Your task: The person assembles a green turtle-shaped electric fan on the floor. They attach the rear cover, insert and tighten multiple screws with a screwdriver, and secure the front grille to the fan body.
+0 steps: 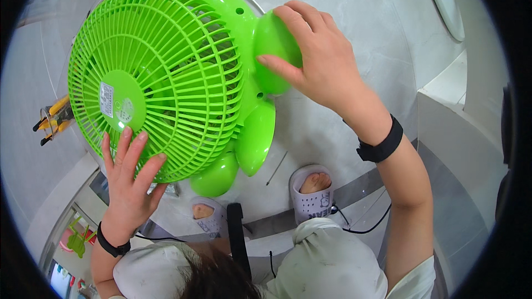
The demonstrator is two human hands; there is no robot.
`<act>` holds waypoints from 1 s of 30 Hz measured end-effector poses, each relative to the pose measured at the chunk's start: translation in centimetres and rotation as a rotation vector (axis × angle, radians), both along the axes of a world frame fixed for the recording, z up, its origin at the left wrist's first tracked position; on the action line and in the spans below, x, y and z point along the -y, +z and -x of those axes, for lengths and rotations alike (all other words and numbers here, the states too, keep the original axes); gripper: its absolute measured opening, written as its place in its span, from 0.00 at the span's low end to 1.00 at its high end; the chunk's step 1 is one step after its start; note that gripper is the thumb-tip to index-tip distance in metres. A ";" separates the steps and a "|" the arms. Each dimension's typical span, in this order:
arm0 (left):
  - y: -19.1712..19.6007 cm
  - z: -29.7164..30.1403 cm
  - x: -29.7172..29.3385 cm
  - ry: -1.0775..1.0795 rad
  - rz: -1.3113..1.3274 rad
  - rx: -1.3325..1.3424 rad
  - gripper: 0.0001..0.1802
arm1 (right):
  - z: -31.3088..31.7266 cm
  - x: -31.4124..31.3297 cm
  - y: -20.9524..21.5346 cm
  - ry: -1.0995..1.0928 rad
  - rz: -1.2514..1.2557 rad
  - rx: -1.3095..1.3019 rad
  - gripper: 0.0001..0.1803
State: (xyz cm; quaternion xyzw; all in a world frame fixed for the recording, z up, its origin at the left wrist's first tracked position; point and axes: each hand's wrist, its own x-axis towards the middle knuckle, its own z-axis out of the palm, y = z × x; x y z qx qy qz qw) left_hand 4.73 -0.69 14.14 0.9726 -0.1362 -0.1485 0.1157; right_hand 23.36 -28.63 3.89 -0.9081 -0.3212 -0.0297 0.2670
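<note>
A bright green electric fan (233,16) with a round slatted grille (183,99) fills the upper left, tilted so the grille faces up and left. Rounded green lobes stick out from its rim. My right hand (324,58) grips the large lobe (271,39) on the fan's right side, thumb and fingers wrapped over it. The fingers of my left hand (130,180) are spread against the lower edge of the grille, just under the flat centre disc with its white label (106,99). What supports the fan underneath is hidden.
A tool with yellow and black handles (55,116) lies left of the fan. On the grey tiled floor is a thin dark rod (276,169), near my slippered feet (313,191). Black cables (366,230) run beside my knees. A white ledge (449,111) stands at right.
</note>
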 end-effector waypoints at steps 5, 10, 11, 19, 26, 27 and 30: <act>0.1 -0.1 -0.7 -0.023 -0.005 0.007 0.36 | 1.6 0.3 0.5 -0.050 0.032 -0.066 0.31; 0.0 -0.1 -1.3 -0.023 -0.016 0.024 0.30 | 2.9 0.5 1.6 -0.082 0.081 -0.099 0.32; -0.1 -0.2 -1.4 -0.026 -0.023 0.034 0.27 | 3.5 0.5 1.8 -0.099 0.089 -0.117 0.32; 1.0 -1.2 -3.1 -0.114 -0.124 0.073 0.16 | 9.8 1.1 2.7 -0.145 0.146 -0.177 0.33; 2.6 -1.5 -4.6 -0.097 0.015 -0.080 0.29 | 6.6 2.3 1.9 -0.117 0.081 -0.388 0.21; 2.4 -1.4 -4.8 -0.072 0.098 -0.060 0.29 | 5.2 2.6 1.3 -0.167 0.126 -0.405 0.20; 1.2 -0.2 -6.4 0.101 0.353 0.219 0.26 | 0.7 2.9 -1.3 -0.026 0.263 -0.169 0.23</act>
